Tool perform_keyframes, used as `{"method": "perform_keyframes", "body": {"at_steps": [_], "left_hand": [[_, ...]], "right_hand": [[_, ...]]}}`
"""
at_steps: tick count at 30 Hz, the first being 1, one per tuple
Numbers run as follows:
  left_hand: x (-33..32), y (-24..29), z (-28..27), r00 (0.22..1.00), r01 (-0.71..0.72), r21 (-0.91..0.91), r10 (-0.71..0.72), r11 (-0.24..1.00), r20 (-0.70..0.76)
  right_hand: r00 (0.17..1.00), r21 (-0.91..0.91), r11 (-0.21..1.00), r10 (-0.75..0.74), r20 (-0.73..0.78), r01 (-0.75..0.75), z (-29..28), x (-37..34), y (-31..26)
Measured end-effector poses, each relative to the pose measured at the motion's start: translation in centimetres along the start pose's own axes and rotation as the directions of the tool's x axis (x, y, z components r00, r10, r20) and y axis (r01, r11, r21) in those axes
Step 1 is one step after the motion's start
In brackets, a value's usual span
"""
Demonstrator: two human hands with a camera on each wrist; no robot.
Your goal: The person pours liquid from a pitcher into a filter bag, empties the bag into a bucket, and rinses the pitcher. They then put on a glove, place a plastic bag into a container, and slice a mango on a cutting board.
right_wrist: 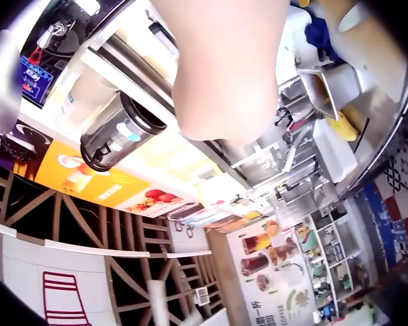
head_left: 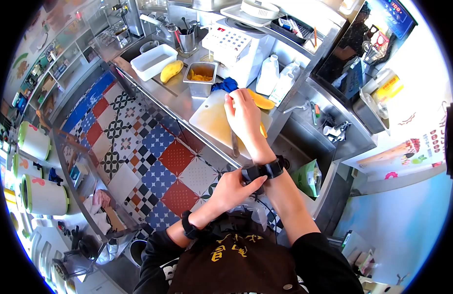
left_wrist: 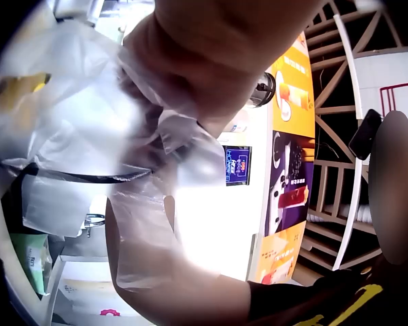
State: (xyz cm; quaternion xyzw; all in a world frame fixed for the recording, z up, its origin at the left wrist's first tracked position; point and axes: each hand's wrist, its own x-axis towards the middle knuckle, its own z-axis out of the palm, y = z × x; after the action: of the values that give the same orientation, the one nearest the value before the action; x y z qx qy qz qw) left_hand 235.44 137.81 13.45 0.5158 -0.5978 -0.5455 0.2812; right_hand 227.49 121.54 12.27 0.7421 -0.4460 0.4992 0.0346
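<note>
My left hand [head_left: 229, 191] grips the black wrist camera [head_left: 253, 173] strapped on my right wrist, its thumb lying over the device. Clear plastic film [left_wrist: 75, 102] hangs beside that hand in the left wrist view. My right hand [head_left: 244, 115] is held over the white cutting board [head_left: 207, 120], fingers loosely bent and holding nothing. Under it a knife [head_left: 235, 144] lies across the board's near edge. Yellow mango pieces [head_left: 262, 101] lie at the board's far right, partly behind the hand. A crumpled blue cloth [head_left: 225, 85] sits at the board's back edge.
Behind the board stand a steel container [head_left: 192, 88] of cut mango, a whole mango [head_left: 171, 71] and a white tub [head_left: 153, 62]. White jugs [head_left: 269, 73] stand at the back right. A sink [head_left: 290, 147] with a green bag [head_left: 309, 177] is on the right.
</note>
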Motion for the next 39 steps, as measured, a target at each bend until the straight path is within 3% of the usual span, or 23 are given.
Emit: {"method": "perform_keyframes", "body": {"at_steps": [3, 5, 6, 7, 9, 12, 14, 15, 17, 19, 20, 21, 22, 23, 24, 25, 28, 30, 32, 33, 35, 37, 39], "left_hand": [[0.2, -0.4, 0.1, 1.000, -0.014, -0.062, 0.014, 0.998, 0.010], [0.7, -1.8, 0.5, 0.999, -0.030, -0.075, 0.032, 0.997, 0.025], [0.9, -2.5, 0.7, 0.999, -0.037, -0.082, 0.040, 0.996, 0.032], [1.0, -2.9, 0.7, 0.996, -0.064, -0.118, 0.070, 0.991, 0.046], [1.3, -3.6, 0.7, 0.988, -0.116, -0.192, 0.133, 0.974, 0.074], [1.1, -3.8, -1.0, 0.973, -0.169, -0.237, 0.200, 0.957, 0.116], [1.3, -5.6, -2.9, 0.977, -0.173, -0.250, 0.198, 0.953, 0.080], [0.8, -4.2, -4.4, 0.995, -0.081, -0.264, 0.092, 0.961, 0.029], [0.4, -4.8, -6.7, 0.996, 0.012, -0.606, -0.063, 0.795, -0.062], [1.5, -8.2, -8.3, 0.976, -0.164, -0.782, -0.018, 0.601, -0.219], [1.0, -6.8, -8.4, 0.926, -0.219, -0.833, -0.160, 0.509, -0.341], [1.1, -7.2, -8.8, 0.885, -0.302, -0.776, -0.140, 0.554, -0.444], [0.9, -6.9, -8.9, 0.859, -0.342, -0.767, -0.151, 0.543, -0.490], [0.8, -6.4, -8.8, 0.832, -0.383, -0.757, -0.158, 0.530, -0.532], [0.6, -6.2, -8.6, 0.819, -0.406, -0.735, -0.142, 0.543, -0.557], [0.6, -6.8, -8.3, 0.824, -0.390, -0.707, -0.119, 0.590, -0.554], [-0.6, -5.2, -7.3, 0.946, -0.279, -0.849, -0.023, 0.448, -0.323], [-1.3, -5.0, -7.0, 0.987, -0.163, -0.904, 0.079, 0.396, -0.143], [-2.1, -3.9, -7.0, 0.970, -0.240, -0.851, 0.137, 0.466, -0.199], [-2.4, -3.6, -6.9, 0.960, -0.277, -0.823, 0.166, 0.496, -0.224], [-2.6, -4.0, -7.1, 0.940, -0.342, -0.629, 0.262, 0.698, -0.221], [-3.0, -4.4, -7.0, 0.909, -0.415, -0.390, 0.355, 0.822, -0.221], [-3.2, -5.0, -6.7, 0.927, -0.373, -0.411, 0.355, 0.832, -0.122]], "right_hand": [[1.000, -0.042, 0.999, -0.011, 0.000, 0.011, 0.0, 0.1, 0.8], [0.933, 0.302, 0.883, 0.343, 0.110, -0.360, 0.4, 0.0, 1.5], [0.675, 0.627, 0.345, 0.609, 0.417, -0.699, -0.9, 1.1, 0.2], [0.569, 0.724, -0.036, 0.591, 0.571, -0.689, -1.6, 1.4, 0.4], [0.472, 0.680, -0.504, 0.491, 0.733, -0.532, -2.0, 1.6, 1.0], [0.608, 0.315, -0.925, 0.128, 0.783, -0.211, -2.6, 1.4, 2.8], [0.659, 0.292, -0.947, 0.136, 0.740, -0.133, -3.7, 1.4, 3.4], [0.685, 0.262, -0.959, 0.121, 0.719, -0.106, -4.3, 1.2, 3.6], [0.721, 0.302, -0.938, 0.089, 0.687, -0.173, -5.6, 0.9, 3.0], [0.715, 0.591, -0.727, 0.200, 0.669, -0.350, -7.0, 0.0, 0.5], [0.688, 0.674, -0.560, 0.235, 0.687, -0.482, -7.0, -0.9, -0.6], [0.632, 0.648, -0.382, 0.188, 0.752, -0.658, -7.3, -2.5, -1.1], [0.625, 0.625, 0.072, 0.205, 0.754, -0.778, -8.2, -3.6, -3.1], [0.545, 0.500, 0.251, 0.158, 0.824, -0.829, -9.0, -4.7, -5.0], [0.549, 0.442, 0.546, 0.040, 0.835, -0.712, -9.0, -6.3, -5.8], [0.476, 0.281, 0.783, 0.022, 0.879, -0.556, -9.7, -5.9, -7.8], [0.568, 0.269, 0.800, 0.106, 0.816, -0.537, -7.9, -8.5, -7.5], [0.617, 0.415, 0.640, 0.120, 0.777, -0.646, -7.3, -8.3, -6.9], [0.678, 0.525, 0.495, 0.200, 0.707, -0.692, -7.0, -8.9, -7.0], [0.697, 0.520, 0.534, 0.197, 0.690, -0.666, -7.1, -9.2, -7.0], [0.732, 0.506, 0.614, 0.180, 0.657, -0.606, -7.3, -9.1, -7.1], [0.632, 0.388, 0.731, 0.077, 0.771, -0.562, -8.4, -8.0, -8.3], [0.630, 0.473, 0.705, -0.048, 0.775, -0.528, -8.3, -7.6, -9.5]]}}
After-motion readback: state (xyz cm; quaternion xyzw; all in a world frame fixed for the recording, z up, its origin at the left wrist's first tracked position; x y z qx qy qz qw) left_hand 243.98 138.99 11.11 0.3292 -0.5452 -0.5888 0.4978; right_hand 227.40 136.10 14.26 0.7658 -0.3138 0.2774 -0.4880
